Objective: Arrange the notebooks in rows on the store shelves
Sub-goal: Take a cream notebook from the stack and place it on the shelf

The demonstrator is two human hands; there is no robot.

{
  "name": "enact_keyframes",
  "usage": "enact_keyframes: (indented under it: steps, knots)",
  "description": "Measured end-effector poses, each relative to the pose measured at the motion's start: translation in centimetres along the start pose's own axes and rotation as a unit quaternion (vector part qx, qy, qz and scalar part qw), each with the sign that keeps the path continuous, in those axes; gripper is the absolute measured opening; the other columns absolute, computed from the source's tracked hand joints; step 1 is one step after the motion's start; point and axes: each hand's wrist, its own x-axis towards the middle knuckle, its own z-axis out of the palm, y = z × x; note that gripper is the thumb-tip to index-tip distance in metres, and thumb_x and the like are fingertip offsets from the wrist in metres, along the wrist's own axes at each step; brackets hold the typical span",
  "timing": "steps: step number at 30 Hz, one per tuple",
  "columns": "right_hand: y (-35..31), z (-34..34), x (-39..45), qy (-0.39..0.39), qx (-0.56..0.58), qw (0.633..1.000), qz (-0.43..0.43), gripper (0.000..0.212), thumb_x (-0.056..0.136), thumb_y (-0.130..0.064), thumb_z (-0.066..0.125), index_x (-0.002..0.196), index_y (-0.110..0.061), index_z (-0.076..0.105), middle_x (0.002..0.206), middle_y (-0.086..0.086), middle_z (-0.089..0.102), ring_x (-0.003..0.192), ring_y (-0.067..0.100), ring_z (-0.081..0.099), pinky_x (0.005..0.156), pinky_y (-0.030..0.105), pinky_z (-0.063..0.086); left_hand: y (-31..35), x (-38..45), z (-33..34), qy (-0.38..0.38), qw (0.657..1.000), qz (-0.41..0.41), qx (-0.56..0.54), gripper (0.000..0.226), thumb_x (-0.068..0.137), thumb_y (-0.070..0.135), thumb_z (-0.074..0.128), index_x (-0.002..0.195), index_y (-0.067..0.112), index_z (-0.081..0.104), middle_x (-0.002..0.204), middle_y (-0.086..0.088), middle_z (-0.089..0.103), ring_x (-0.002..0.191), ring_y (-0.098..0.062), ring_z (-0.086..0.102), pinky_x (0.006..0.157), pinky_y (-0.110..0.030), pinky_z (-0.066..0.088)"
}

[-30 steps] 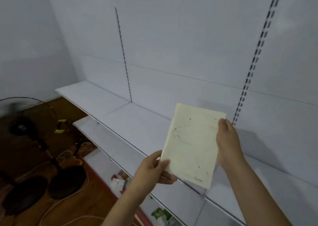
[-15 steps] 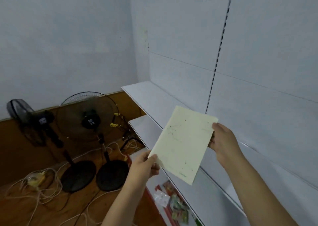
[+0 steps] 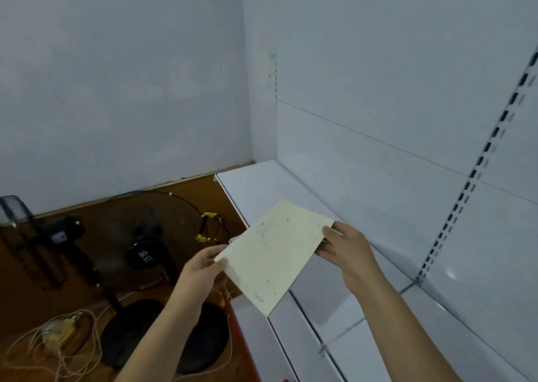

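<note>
A pale cream notebook (image 3: 273, 253) with small dark specks on its cover hangs tilted in the air over the front edge of the white shelf (image 3: 262, 183). My left hand (image 3: 203, 268) pinches its near left corner, thumb on top. My right hand (image 3: 346, 250) grips its far right corner, thumb on the cover and fingers underneath. The shelf runs from the room's corner toward the lower right, with a lower shelf (image 3: 294, 341) in front of it.
White back panels with a slotted upright (image 3: 477, 172) rise behind the shelves. On the brown floor at left stand two black pedestal fans (image 3: 142, 244) with round bases (image 3: 166, 335), and tangled cords (image 3: 58, 341). A pale wall closes the left side.
The view has swung left toward the room's corner, bringing the fans and the shelf's end into sight. The notebook has tipped flatter and lower over the shelf edge; both hands keep their hold.
</note>
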Motion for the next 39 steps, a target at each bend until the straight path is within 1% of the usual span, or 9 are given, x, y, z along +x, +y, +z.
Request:
enact_keyframes:
  steps: [3,9,13,16,20,25,29,32,39]
  knots:
    - [-0.6,2.3,6.1,0.016,0.015,1.000,0.003,0.029,0.098,-0.005,0.054,0.121,-0.022,0.054,0.103,0.011,0.072,0.087,0.021,0.074,0.069,0.028,0.059,2.4,5.6,-0.3,-0.014,1.000,0.010,-0.003,0.020,0.098,0.012,0.057,0.106,0.025,0.071,0.100,-0.005,0.074,0.095,-0.020,0.070,0.072,-0.028,0.058]
    - [1.2,7.0,16.3,0.026,-0.007,1.000,0.006,0.023,0.096,-0.004,0.057,0.118,-0.012,0.060,0.101,0.015,0.073,0.084,0.023,0.074,0.073,0.034,0.060,4.5,17.6,-1.3,-0.024,1.000,-0.014,0.013,0.020,0.099,0.010,0.056,0.107,0.020,0.072,0.105,-0.005,0.074,0.098,-0.021,0.071,0.081,-0.034,0.061]
    - [3.0,9.8,23.2,0.061,-0.024,0.998,0.001,0.022,0.095,-0.003,0.058,0.116,-0.010,0.060,0.100,0.016,0.073,0.083,0.025,0.074,0.076,0.037,0.060,6.7,27.3,-2.6,-0.133,0.985,-0.026,0.108,0.032,0.101,0.001,0.047,0.115,0.019,0.069,0.109,-0.001,0.072,0.100,-0.015,0.069,0.076,-0.026,0.059]
    - [4.3,12.0,28.1,0.094,-0.026,0.995,-0.008,0.020,0.095,-0.001,0.057,0.112,-0.010,0.061,0.099,0.016,0.073,0.082,0.024,0.074,0.069,0.032,0.060,7.9,35.6,-3.4,-0.244,0.914,0.060,0.319,0.033,0.092,0.007,0.061,0.116,0.029,0.067,0.110,0.009,0.071,0.101,-0.006,0.067,0.085,-0.026,0.057]
    - [4.6,15.2,34.1,0.145,-0.025,0.989,0.002,0.019,0.095,0.001,0.056,0.108,-0.011,0.062,0.098,0.016,0.072,0.082,0.026,0.074,0.068,0.033,0.060,9.9,44.8,-2.7,-0.249,0.785,0.187,0.535,0.041,0.087,0.032,0.071,0.126,0.028,0.059,0.118,0.011,0.064,0.103,-0.004,0.060,0.089,-0.025,0.054]
    - [4.1,17.2,41.3,0.199,-0.008,0.980,0.022,0.024,0.095,0.002,0.054,0.118,-0.005,0.059,0.108,0.014,0.069,0.087,0.025,0.072,0.068,0.031,0.059,12.8,53.3,-0.7,-0.287,0.743,0.256,0.547,0.034,0.088,0.030,0.068,0.120,0.029,0.056,0.116,0.007,0.061,0.096,-0.005,0.055,0.075,-0.015,0.044]
    - [4.8,17.4,44.5,0.221,0.007,0.969,0.108,0.043,0.093,-0.009,0.062,0.134,-0.005,0.047,0.125,0.015,0.057,0.100,0.022,0.059,0.093,0.037,0.050,13.0,58.1,1.8,-0.320,0.676,0.250,0.615,0.056,0.092,0.038,0.061,0.142,0.022,0.043,0.132,-0.003,0.045,0.123,-0.021,0.044,0.100,-0.031,0.043]
    - [5.0,17.8,44.7,0.226,0.011,0.961,0.162,0.058,0.095,-0.016,0.062,0.148,-0.011,0.037,0.144,0.010,0.045,0.125,0.025,0.047,0.105,0.039,0.044,12.4,60.1,3.5,-0.354,0.694,0.222,0.586,0.054,0.090,0.037,0.064,0.139,0.019,0.049,0.127,0.000,0.049,0.113,-0.015,0.049,0.093,-0.027,0.043]
    - [3.9,18.7,45.4,0.212,0.160,0.951,0.159,0.010,0.096,-0.008,0.055,0.092,-0.014,0.062,0.082,0.003,0.063,0.076,0.015,0.055,0.073,0.031,0.042,11.6,63.7,4.5,-0.419,0.695,0.282,0.511,0.034,0.097,0.028,0.057,0.130,0.031,0.052,0.126,0.011,0.058,0.111,-0.005,0.053,0.097,-0.026,0.045]
